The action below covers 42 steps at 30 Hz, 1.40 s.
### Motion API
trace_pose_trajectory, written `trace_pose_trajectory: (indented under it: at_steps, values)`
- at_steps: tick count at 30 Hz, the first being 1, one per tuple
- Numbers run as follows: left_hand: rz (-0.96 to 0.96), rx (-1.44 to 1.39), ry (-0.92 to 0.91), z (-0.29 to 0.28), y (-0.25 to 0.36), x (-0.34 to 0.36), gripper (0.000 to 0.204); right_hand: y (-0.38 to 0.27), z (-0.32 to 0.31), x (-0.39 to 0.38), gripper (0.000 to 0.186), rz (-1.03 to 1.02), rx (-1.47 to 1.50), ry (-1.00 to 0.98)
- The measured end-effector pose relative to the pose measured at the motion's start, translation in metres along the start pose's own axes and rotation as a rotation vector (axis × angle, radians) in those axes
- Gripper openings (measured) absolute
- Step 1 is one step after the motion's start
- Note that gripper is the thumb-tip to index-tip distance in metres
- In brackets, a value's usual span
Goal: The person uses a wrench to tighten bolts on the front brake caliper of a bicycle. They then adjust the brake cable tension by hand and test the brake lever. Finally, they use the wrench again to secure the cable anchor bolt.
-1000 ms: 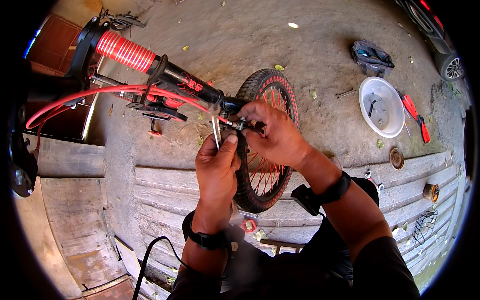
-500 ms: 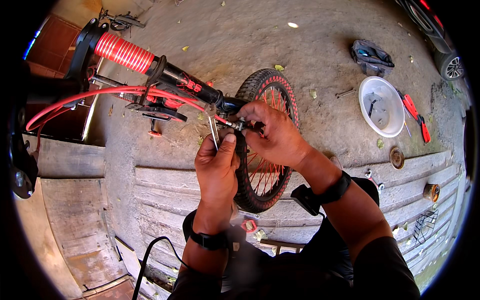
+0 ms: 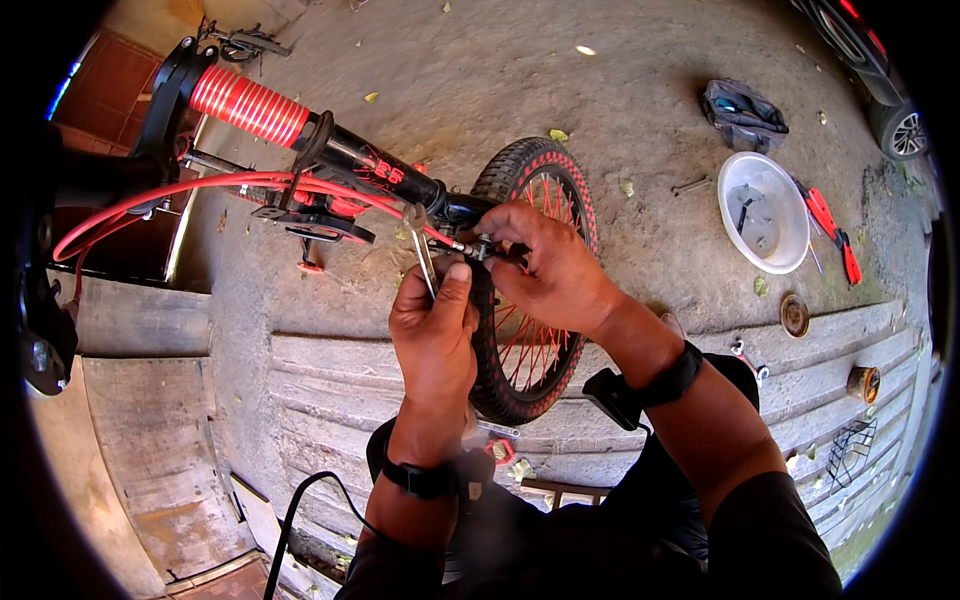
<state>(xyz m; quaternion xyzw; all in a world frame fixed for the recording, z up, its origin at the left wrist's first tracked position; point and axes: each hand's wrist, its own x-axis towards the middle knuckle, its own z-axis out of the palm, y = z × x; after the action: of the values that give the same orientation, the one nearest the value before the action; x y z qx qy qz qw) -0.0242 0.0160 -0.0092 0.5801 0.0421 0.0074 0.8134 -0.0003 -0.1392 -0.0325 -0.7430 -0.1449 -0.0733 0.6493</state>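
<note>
A wrench [image 3: 422, 245] stands up out of my left hand [image 3: 436, 325], which is closed round its lower part with the thumb on top. Beside it, the fingers of my right hand [image 3: 545, 265] pinch a small metal cable clamp [image 3: 482, 247] at the end of a red brake cable [image 3: 330, 186]. Both hands work close to the bicycle's black fork [image 3: 370, 160], which has a red ribbed boot [image 3: 248, 106]. Just behind them is the front wheel [image 3: 535, 190], with a knobby black tire and red spokes. My fingertips partly hide the clamp.
On the ground to the right are a white basin [image 3: 733, 215] with small parts, red-and-black pliers [image 3: 835, 235], a tool bag [image 3: 745, 118] and another wrench [image 3: 690, 186]. Concrete steps [image 3: 330, 365] lie below the wheel. Round tins [image 3: 794, 316] and a wire rack [image 3: 851, 450] stand right.
The wrench in my left hand has tilted slightly, its upper end shifting a little to the left. My right hand keeps its pinch on the cable clamp.
</note>
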Motion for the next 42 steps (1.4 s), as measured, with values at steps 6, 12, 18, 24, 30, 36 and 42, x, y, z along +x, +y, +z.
trace_pose_trajectory:
  at_steps: [6,12,18,24,30,36,42]
  values:
    - [0.059,0.16,0.013,0.012,0.012,0.01,0.006,-0.008,0.0,-0.002,0.037,0.04,0.045,0.025]
    - [0.057,0.161,0.019,0.007,0.019,0.018,0.011,-0.006,0.0,-0.001,0.04,-0.014,-0.047,0.026]
    - [0.09,0.168,0.023,0.012,0.021,0.025,0.009,-0.008,0.0,-0.002,0.04,-0.016,0.011,0.044]
    - [0.116,0.16,-0.029,0.008,0.02,0.025,0.008,-0.007,0.006,-0.003,0.037,-0.007,-0.051,0.119]
    - [0.136,0.208,-0.029,0.008,0.016,0.024,0.008,-0.005,0.01,-0.004,0.035,-0.006,-0.083,0.165]
    - [0.086,0.208,-0.057,0.005,0.019,0.022,0.007,-0.002,0.016,-0.005,0.033,0.0,-0.027,0.205]
    - [0.043,0.252,-0.087,0.004,0.012,0.018,0.011,-0.001,0.015,-0.004,0.032,-0.034,-0.054,0.212]
